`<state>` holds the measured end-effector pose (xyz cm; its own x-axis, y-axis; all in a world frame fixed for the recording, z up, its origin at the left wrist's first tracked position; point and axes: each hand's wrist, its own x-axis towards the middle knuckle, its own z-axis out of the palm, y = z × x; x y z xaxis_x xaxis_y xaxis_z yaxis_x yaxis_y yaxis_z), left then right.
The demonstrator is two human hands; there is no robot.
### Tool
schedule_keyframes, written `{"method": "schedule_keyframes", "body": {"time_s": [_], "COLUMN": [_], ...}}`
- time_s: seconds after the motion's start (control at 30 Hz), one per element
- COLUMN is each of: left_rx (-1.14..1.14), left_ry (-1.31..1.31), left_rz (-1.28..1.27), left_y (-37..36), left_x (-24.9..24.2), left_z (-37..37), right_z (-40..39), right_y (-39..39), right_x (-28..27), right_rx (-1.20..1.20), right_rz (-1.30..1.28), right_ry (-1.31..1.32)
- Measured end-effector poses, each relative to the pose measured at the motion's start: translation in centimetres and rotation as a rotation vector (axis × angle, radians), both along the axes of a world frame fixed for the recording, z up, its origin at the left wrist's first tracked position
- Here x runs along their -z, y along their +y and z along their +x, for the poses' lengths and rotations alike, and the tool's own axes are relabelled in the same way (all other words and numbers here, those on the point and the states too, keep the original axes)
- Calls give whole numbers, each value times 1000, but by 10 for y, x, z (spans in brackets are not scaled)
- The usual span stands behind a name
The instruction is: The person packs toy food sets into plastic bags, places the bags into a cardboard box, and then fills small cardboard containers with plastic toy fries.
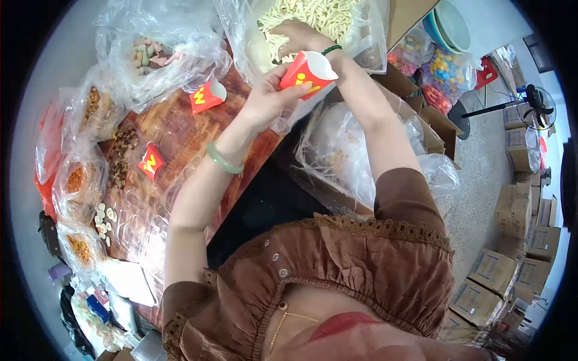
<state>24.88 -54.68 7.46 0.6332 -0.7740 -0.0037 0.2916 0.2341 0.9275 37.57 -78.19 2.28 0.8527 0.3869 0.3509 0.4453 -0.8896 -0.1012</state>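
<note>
My left hand (270,99), with a pale green bangle at the wrist, is closed around a red fry carton (308,73) with yellow marks and a white inside. The carton is tilted, its mouth facing up and right. Beyond it, my right hand (298,37) reaches into a clear plastic bag (368,45) of pale, fry-shaped pieces (325,18). Its fingers are spread among the pieces, their tips partly hidden. A second fry carton (208,96) stands open on the reddish-brown table (198,135). Another, flatter fry carton (150,161) lies further left.
A clear bag of pastel pieces (153,54) lies at the back left. Several bags of orange-brown bits (75,180) line the left edge, near pale round slices (103,222). On my right are a plastic-lined box (343,144), a fan (536,107) and stacked cardboard boxes (494,271).
</note>
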Motion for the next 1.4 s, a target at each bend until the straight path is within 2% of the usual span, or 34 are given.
{"method": "schedule_keyframes", "body": {"time_s": [0.07, 0.1, 0.17, 0.2, 0.23, 0.27, 0.3, 0.33, 0.4, 0.43, 0.47, 0.57, 0.63, 0.67, 0.7, 0.77, 0.8, 1.0, 1.1, 1.3, 1.4], "left_rx": [-74, -142, -177, -181, -182, -187, -186, -183, -183, -159, -134, -139, -162, -180, -185, -219, -223, -384, -403, -359, -355], "left_ry": [0, 5, 56, 119, 187, 91, 95, 80, 69, 96, 122, 144, 163, 178, 182, 247, 245, 224, 206, 284, 237], "left_rz": [44, 85, 165, 113, 65, 98, 99, 144, 189, 173, 157, 111, 127, 138, 137, 201, 196, 30, -52, -40, -63], "left_y": [-9, -10, -3, -4, -4, -2, -2, -3, -3, -4, -5, -8, -7, -7, -7, -9, -12, -33, -44, -43, -44], "left_x": [26, 26, 31, 35, 40, 36, 40, 45, 49, 49, 50, 55, 56, 54, 53, 48, 46, 33, 35, 49, 55], "left_z": [7, 9, 12, 15, 14, 14, 16, 19, 23, 23, 23, 24, 24, 25, 24, 25, 28, 38, 46, 49, 53], "right_z": [5, 2, -4, -8, -17, -30, -48, -47, -41, -31, -29, -23, -49, -45, -42, -39, -52, -46, -41, -27, -38], "right_y": [4, 4, -5, -6, -1, 7, 33, 29, 14, 12, 13, 11, 27, 21, 16, 11, 22, 19, 13, 5, 18], "right_x": [-1, -13, -29, -44, -51, -61, -111, -103, -68, -55, -42, -21, -68, -68, -66, -78, -95, -96, -99, -104, -104], "right_rx": [44, 135, 252, 314, 379, 448, 531, 529, 449, 415, 415, 304, 482, 402, 398, 430, 413, 339, 304, 225, 186], "right_rz": [6, -87, -67, -136, -86, -33, -102, -104, -96, -69, -69, -174, 257, 219, 215, -112, -124, -96, -76, -19, 9], "right_ry": [282, 304, 177, 277, 327, 377, 733, 734, 404, 587, 591, 381, 593, 444, 448, 434, 308, 366, 395, 447, 470]}}
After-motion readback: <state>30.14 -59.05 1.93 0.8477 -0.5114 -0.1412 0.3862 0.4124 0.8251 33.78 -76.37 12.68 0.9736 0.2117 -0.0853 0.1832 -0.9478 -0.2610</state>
